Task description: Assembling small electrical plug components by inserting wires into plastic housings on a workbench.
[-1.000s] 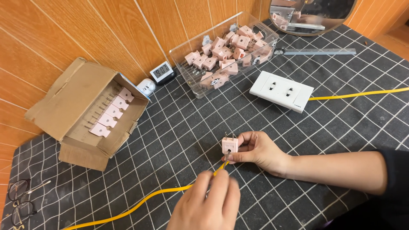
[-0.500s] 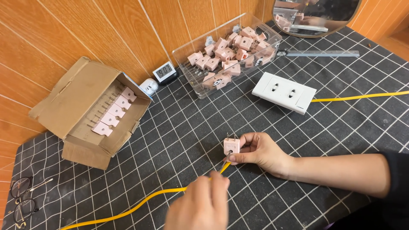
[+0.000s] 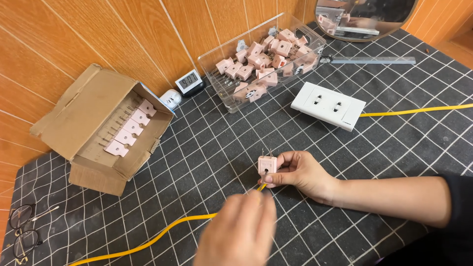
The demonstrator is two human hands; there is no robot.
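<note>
hands: right pinches pink plug | left blurred, grip on yellow cable unclear

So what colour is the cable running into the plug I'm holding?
Yellow. The cable meets the pale pink plug held in the right hand; the head view shows it.

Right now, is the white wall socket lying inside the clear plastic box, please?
No, the white wall socket lies on the black grid mat, beside the clear plastic box that holds pink plugs.
</note>
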